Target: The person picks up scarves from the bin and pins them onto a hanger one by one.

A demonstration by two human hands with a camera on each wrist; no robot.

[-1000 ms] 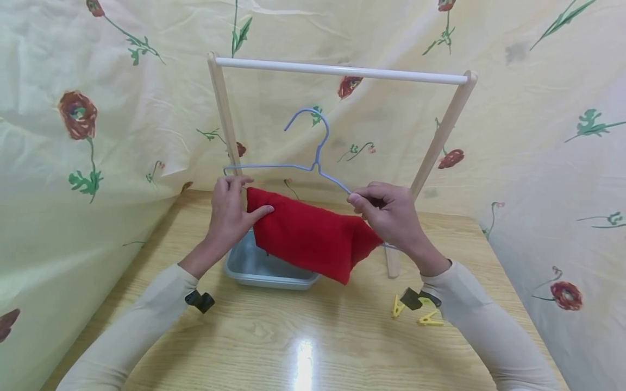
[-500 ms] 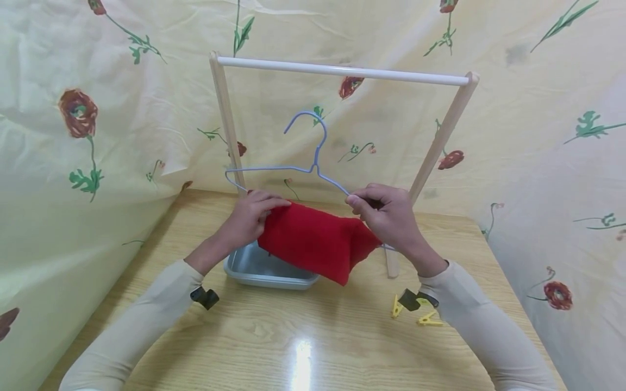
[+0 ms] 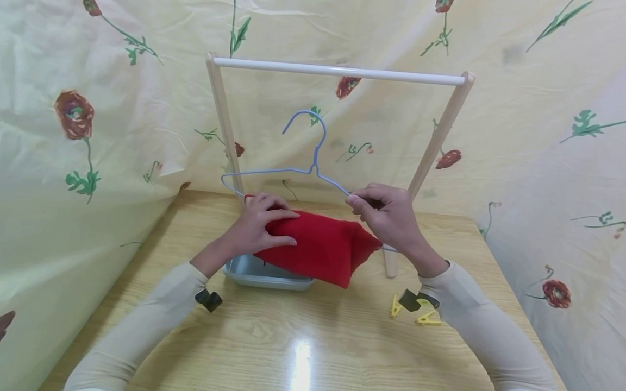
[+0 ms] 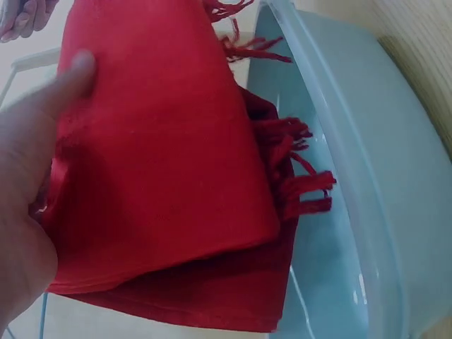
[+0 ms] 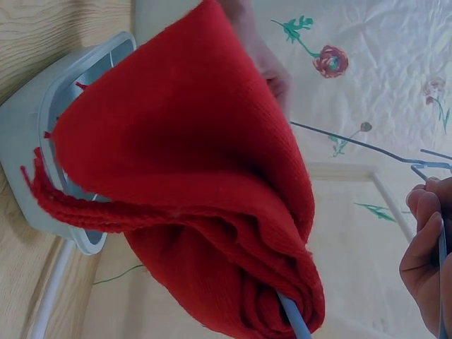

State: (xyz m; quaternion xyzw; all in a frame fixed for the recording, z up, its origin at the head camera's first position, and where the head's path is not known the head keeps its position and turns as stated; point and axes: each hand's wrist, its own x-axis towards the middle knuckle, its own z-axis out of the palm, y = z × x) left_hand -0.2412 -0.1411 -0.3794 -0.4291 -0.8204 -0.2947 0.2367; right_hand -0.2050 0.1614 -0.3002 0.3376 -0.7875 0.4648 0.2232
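A folded red scarf [image 3: 323,247] with fringe hangs over the lower bar of a blue wire hanger [image 3: 315,157], which is held up in the air. My right hand [image 3: 388,214] pinches the hanger's right shoulder between thumb and fingers. On the left end of the scarf lies my left hand [image 3: 256,222], fingers over its upper edge and thumb stretched out along the front. The left wrist view shows the blurred left thumb [image 4: 74,78] against the cloth and red fringe [image 4: 300,187] hanging by the basin. Scarf layers wrap the bar [image 5: 293,318] in the right wrist view.
A grey-blue basin [image 3: 266,281] stands on the wooden table [image 3: 235,336] below the scarf. Yellow clothespins [image 3: 429,320] lie at the right, near the right wrist. Behind the hanger rises a wooden rack with a white rod [image 3: 337,70]. Flowered cloth [image 3: 127,119] surrounds the table.
My left hand has slid right from the scarf's left end along its top, and its thumb has come back into sight. The hanger's left end has dipped slightly; the right hand keeps its grip.
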